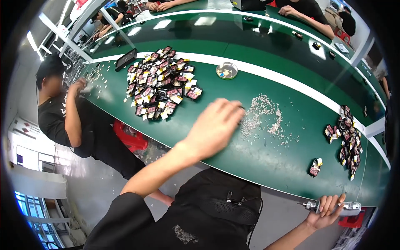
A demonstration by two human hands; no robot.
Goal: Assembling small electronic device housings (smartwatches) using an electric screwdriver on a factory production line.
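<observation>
My left hand [214,127] is over the green bench, its fingertips at the left edge of a scatter of tiny silvery screws [273,118]. Motion blurs those fingers, so I cannot tell whether they pinch anything. Low on the right, beyond the bench's front edge, my right hand [326,211] is closed around a silver electric screwdriver [352,208], its bit pointing left. Up from it on the bench lies a single small black unit [315,166] with a reddish face and a white-and-yellow tab. Several similar units form a pile [350,143] at the right.
A large heap of the same units [156,83] covers the bench left of centre, beside a black tray [126,59]. A round clear dish [227,71] holds small bits. A co-worker [62,108] is at the left; others sit across the dark green belt [187,35]. A red stool [129,135] stands below.
</observation>
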